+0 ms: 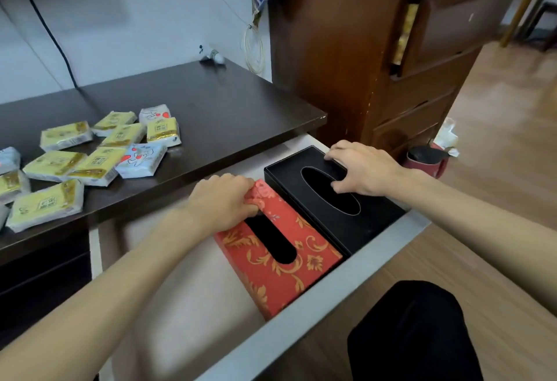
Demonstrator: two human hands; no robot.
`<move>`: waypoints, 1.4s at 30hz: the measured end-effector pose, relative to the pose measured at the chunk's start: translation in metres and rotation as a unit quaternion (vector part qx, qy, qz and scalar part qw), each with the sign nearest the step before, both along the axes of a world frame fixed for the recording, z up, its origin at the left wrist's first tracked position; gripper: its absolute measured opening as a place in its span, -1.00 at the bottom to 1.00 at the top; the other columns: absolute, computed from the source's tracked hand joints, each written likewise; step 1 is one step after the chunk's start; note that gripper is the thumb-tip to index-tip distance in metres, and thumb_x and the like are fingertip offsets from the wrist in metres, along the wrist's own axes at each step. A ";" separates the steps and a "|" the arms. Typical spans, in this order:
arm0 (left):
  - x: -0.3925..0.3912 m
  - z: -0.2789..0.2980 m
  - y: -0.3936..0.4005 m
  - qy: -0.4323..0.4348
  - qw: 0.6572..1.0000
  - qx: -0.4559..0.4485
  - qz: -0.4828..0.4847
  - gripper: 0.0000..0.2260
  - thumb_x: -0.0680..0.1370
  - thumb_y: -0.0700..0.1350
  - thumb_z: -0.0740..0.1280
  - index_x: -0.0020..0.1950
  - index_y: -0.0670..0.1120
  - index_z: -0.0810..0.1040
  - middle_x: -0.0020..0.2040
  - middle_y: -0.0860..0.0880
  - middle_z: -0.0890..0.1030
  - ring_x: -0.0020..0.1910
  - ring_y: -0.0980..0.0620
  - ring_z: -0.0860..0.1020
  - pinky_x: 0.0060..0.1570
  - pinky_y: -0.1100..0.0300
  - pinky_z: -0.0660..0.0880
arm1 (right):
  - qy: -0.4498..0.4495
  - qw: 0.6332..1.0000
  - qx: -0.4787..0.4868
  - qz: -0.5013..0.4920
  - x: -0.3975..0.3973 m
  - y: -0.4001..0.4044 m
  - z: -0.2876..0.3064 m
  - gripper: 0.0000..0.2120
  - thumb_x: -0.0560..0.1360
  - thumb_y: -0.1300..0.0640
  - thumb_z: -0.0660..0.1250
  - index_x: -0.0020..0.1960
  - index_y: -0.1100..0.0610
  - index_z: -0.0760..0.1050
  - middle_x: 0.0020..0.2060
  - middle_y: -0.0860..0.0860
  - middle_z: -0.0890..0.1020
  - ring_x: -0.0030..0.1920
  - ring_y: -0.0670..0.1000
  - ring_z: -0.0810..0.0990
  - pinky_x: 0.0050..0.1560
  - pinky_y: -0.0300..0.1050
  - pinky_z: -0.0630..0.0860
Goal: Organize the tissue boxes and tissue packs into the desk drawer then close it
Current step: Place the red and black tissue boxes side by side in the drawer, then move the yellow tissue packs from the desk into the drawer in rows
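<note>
The white desk drawer (pixel 304 323) stands pulled out below the dark desk top (pixel 217 109). Inside it, at the right end, a black tissue box (pixel 370 224) lies beside a red tissue box with gold flowers (pixel 280 272). My left hand (pixel 223 199) grips the far end of the red box, fingers curled at its slot. My right hand (pixel 361 166) rests on the far end of the black box, thumb at the oval opening. Several yellow tissue packs (pixel 96 165) and blue-white ones (pixel 141 159) lie scattered on the desk's left part.
A brown wooden cabinet (pixel 376 58) rises right behind the drawer's right end. A dark red bin (pixel 425 160) sits on the wooden floor beside it. My dark-clad knee (pixel 413 332) is under the drawer front. A black monitor and cable are at the top left.
</note>
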State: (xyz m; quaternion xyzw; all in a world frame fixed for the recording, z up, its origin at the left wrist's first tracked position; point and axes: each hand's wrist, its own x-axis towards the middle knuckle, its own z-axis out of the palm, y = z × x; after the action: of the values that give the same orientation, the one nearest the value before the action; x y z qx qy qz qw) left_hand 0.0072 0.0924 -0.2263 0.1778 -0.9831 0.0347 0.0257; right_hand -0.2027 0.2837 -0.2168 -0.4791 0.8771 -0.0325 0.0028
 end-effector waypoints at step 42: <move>0.134 0.068 -0.070 0.227 0.952 0.187 0.086 -0.85 0.54 0.00 0.35 0.06 0.07 0.66 -0.17 0.21 0.65 -0.17 0.26 0.59 -0.06 0.14 0.54 | -0.348 0.885 -0.302 0.060 0.098 -0.147 0.040 -0.87 0.52 0.13 0.41 -0.07 -0.03 0.74 -0.18 -0.05 0.78 -0.12 -0.09 0.74 -0.03 -0.05 0.65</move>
State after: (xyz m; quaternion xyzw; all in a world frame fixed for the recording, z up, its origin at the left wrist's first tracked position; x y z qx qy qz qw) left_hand 0.1413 0.0223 -0.1579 0.2668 -0.9211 -0.1888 0.2115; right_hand -0.1047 0.1371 -0.1768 -0.4666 0.7368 -0.4606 0.1651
